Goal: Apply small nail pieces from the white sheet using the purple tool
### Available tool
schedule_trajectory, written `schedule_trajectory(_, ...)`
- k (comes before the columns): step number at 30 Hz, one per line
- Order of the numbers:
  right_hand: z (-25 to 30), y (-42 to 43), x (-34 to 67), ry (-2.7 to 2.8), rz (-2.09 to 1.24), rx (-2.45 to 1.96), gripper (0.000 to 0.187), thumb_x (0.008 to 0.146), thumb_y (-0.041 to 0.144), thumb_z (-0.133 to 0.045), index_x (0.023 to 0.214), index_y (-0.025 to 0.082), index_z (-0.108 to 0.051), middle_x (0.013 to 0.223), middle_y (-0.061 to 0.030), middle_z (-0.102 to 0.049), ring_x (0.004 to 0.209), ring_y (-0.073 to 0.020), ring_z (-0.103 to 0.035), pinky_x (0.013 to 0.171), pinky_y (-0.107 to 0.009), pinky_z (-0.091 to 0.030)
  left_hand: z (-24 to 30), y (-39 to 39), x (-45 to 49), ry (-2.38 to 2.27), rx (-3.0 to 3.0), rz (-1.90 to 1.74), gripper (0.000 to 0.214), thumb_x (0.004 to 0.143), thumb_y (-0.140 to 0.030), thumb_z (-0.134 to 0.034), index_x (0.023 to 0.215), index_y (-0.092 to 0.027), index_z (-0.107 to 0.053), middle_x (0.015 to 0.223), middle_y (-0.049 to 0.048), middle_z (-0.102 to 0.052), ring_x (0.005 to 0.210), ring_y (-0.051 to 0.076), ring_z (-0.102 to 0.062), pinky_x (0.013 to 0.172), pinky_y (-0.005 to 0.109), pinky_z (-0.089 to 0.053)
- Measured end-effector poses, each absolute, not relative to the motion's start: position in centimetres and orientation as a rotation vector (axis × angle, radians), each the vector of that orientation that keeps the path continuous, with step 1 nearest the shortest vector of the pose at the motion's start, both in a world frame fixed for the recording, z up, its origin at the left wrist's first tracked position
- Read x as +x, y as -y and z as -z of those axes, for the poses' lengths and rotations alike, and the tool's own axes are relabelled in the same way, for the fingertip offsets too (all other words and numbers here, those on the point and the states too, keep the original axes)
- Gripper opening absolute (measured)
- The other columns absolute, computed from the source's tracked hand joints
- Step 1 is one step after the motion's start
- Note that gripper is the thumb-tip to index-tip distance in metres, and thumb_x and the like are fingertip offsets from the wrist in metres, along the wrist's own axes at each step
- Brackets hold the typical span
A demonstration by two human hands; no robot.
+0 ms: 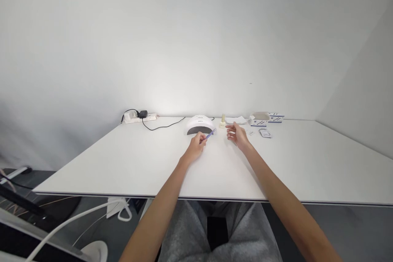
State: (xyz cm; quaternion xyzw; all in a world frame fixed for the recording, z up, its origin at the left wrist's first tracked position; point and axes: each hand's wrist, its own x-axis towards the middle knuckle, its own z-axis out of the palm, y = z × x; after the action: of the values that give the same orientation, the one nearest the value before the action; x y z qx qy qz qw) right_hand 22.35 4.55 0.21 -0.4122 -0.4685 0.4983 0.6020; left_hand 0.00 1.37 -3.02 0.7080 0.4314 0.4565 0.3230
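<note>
My left hand [197, 145] is closed on a slim purple stick-like tool [210, 134], whose exact kind is too small to make out. The tool points up and to the right, in front of a white dome-shaped nail lamp [200, 121] with a dark opening. To the right, my right hand [237, 134] is raised with its fingers apart and slightly bent; I see nothing in it. Just beyond its fingertips stands a pale yellow nail polish bottle [222, 123], upright with its cap on.
A white sheet or pad [236, 120] lies behind my right hand. Farther right are an open white-and-blue box [258, 122] and small packets [265, 133]. A power strip [131, 118] with a black plug [143, 114] and cable [162, 126] sits back left, against the wall.
</note>
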Motion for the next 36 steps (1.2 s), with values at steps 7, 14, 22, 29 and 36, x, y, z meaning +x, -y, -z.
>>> schedule_trajectory(7, 4.1, -3.7, 18.8, 1.333, -1.182, -1.021, 0.022, 0.085, 0.039, -0.051, 0.086, 0.018, -0.058, 0.058, 0.0007, -0.056, 0.041, -0.0117, -0.049, 0.038, -0.024, -0.037, 3.7, -2.7, -0.3, -1.238, 1.794, -1.383, 0.007, 0.079, -0.022, -0.056, 0.081, -0.020, -0.050, 0.066, -0.0047, -0.050, 0.060, 0.011, -0.051, 0.060, 0.023, -0.039)
schedule_trajectory(14, 3.2, -2.6, 18.8, 1.651, -1.136, -0.960, 0.035, 0.073, 0.033, -0.069, 0.105, 0.020, -0.067, 0.088, -0.0021, -0.064, 0.057, -0.0095, -0.056, 0.050, -0.024, -0.041, 3.0, -2.0, -0.3, -1.261, 1.707, -1.298, 0.015, 0.079, -0.023, -0.059, 0.093, -0.018, -0.059, 0.061, -0.0039, -0.056, 0.055, 0.012, -0.052, 0.057, 0.024, -0.040)
schedule_trajectory(22, 3.2, -2.4, 17.9, 1.528, -1.306, -0.860, 0.035, 0.067, 0.046, -0.079, 0.085, 0.016, -0.073, 0.083, -0.0061, -0.067, 0.056, -0.0099, -0.051, 0.051, -0.026, -0.043, 3.6, -2.0, 0.1, -1.073, 1.759, -1.234, 0.008, 0.079, -0.024, -0.057, 0.078, -0.016, -0.059, 0.058, -0.0041, -0.053, 0.045, 0.008, -0.045, 0.048, 0.023, -0.036)
schedule_trajectory(29, 3.4, -2.2, 17.5, 1.449, -1.274, -0.923, 0.039, 0.059, 0.046, -0.083, 0.078, 0.014, -0.070, 0.049, 0.0040, -0.051, 0.044, -0.0081, -0.043, 0.043, -0.024, -0.035, 3.5, -1.5, 0.2, -1.054, 1.786, -1.113, 0.015, 0.082, -0.029, -0.058, 0.075, -0.017, -0.053, 0.060, -0.0038, -0.055, 0.041, 0.007, -0.046, 0.044, 0.022, -0.036)
schedule_trajectory(36, 3.4, -2.7, 18.0, 1.323, -1.195, -0.990, 0.036, 0.062, 0.046, -0.081, 0.076, 0.015, -0.070, 0.048, 0.0042, -0.050, 0.044, -0.0071, -0.039, 0.045, -0.023, -0.032, 3.2, -1.7, -0.2, -1.152, 1.748, -1.117, 0.025, 0.079, -0.039, -0.063, 0.077, -0.014, -0.061, 0.059, -0.0015, -0.057, 0.041, 0.006, -0.045, 0.041, 0.021, -0.034)
